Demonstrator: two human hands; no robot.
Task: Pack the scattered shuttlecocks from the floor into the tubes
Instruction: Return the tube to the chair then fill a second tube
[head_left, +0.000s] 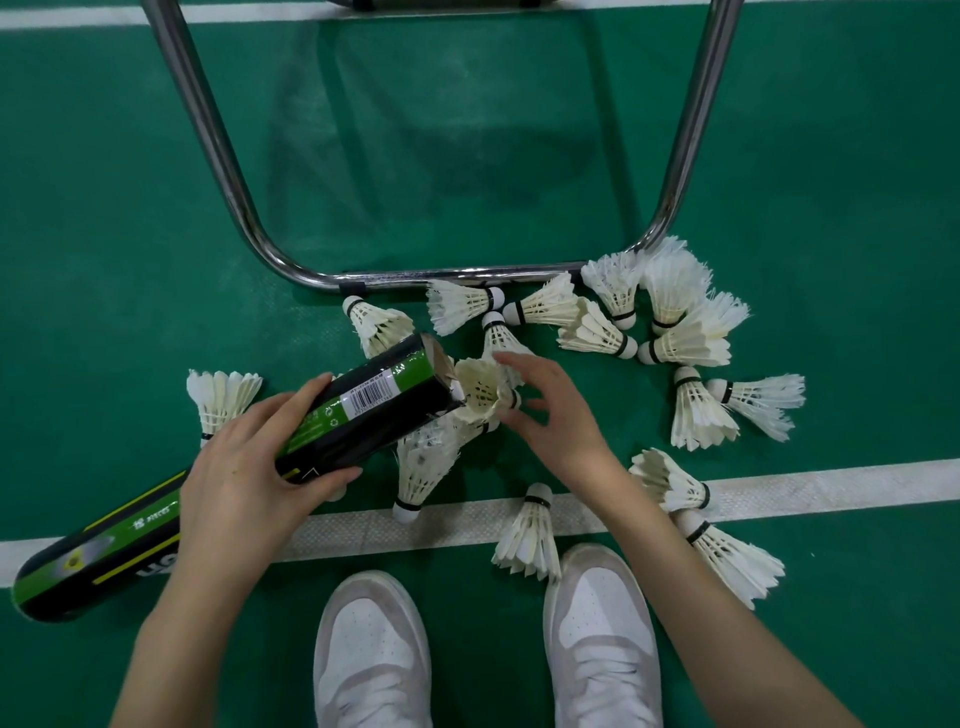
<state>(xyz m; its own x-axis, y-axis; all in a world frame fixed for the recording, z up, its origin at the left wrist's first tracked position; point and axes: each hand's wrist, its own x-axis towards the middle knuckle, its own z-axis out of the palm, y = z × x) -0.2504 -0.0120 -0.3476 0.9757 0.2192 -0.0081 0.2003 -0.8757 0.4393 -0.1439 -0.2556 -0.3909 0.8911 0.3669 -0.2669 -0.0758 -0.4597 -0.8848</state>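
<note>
A: Item one. Tube (371, 410), black and green, barcode up. Held tilted in left hand (260, 462), open mouth turned right toward the pile; likely angled so for easy feeding. Far end of label runs down toward near left, close to floor (467, 156).

B: Left grip?

A: Fingers and thumb wrapped round tube's middle, firm hold. Wrist low, forearm entering from near left.

B: Item two?

A: Shuttlecock (480, 397) at tube mouth, feather skirt facing camera, cork apparently inward. Partly entered, by the look; depth inside not visible. Right hand (545, 410) just beside it, fingers spread and lightly curled, tips at skirt's rim. Whether pinching or just released: cannot tell. Judged step: seating this one into the tube.

B: Remaining stock?

A: Loose shuttlecocks (623, 306) scattered on floor: cluster far right against chrome chair frame (218, 156), several right, a few near, by white court line (831, 483) and white shoes (597, 623). One more at left (221, 395), behind left hand. More lying under tube.

B: Progress?

A: Early, judged from count left on floor. Only one tube in view.

B: Caution?

A: Feathers fragile; skirts nest only cork-first.
</note>
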